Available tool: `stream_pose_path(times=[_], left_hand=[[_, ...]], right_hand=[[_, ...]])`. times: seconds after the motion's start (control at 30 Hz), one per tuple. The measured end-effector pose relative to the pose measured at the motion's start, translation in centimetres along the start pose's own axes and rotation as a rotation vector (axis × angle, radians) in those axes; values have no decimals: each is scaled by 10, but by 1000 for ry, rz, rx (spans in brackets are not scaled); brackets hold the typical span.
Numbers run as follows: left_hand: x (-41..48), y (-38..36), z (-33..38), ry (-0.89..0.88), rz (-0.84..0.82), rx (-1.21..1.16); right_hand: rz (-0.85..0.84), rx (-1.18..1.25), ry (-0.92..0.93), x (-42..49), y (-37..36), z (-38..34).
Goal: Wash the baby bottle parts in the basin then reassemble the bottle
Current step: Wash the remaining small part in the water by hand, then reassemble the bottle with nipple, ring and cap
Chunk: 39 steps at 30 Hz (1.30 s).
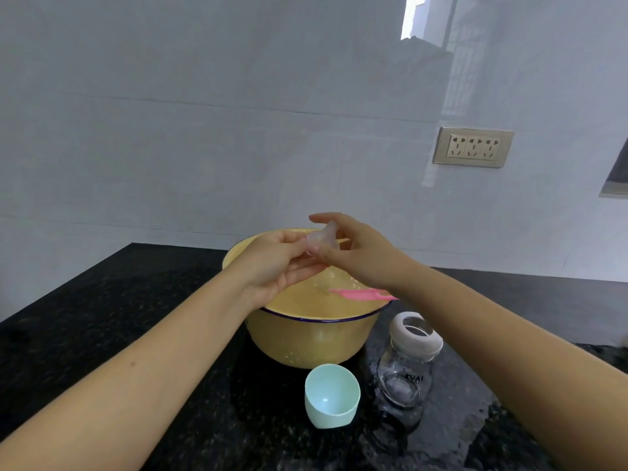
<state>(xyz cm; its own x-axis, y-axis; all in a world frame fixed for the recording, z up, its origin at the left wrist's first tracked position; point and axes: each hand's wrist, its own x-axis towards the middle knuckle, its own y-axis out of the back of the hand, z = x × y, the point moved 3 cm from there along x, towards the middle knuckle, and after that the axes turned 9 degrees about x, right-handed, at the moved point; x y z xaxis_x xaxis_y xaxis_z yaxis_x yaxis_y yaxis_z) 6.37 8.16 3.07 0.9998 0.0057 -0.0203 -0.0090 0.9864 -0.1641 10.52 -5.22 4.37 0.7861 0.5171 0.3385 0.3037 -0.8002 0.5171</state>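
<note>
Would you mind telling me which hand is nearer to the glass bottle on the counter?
Right. The right hand is above the basin, up and left of the glass bottle; the left hand is further left, sharing the clear teat.

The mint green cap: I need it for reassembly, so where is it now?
In the head view the mint green cap lies on the black counter on its side, just in front of the yellow basin, with the glass bottle standing to its right.
</note>
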Motion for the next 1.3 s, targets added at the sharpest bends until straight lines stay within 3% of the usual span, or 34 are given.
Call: stream_pose_path(times=[0.1, 0.27, 0.5, 0.7, 0.83, 0.97, 1.3], left_hand=[[-5, -6, 0, -7, -17, 10], [-9, 4, 6, -200, 156, 714], [-23, 11, 4, -228, 184, 749], [-42, 19, -4, -272, 210, 713], [-56, 20, -11, -288, 182, 696], [-71, 22, -25, -280, 128, 726], [-84, 23, -66, -342, 58, 926]], right_hand=[[29, 27, -10, -4, 0, -3], [38, -319, 151, -13, 0, -12], [-30, -732, 107, -26, 1, -16], [-23, -905, 108, -29, -1, -12], [53, -738, 82, -34, 8, -4], [-1, -473, 77, -42, 22, 2], [110, 16, -45, -93, 52, 22]])
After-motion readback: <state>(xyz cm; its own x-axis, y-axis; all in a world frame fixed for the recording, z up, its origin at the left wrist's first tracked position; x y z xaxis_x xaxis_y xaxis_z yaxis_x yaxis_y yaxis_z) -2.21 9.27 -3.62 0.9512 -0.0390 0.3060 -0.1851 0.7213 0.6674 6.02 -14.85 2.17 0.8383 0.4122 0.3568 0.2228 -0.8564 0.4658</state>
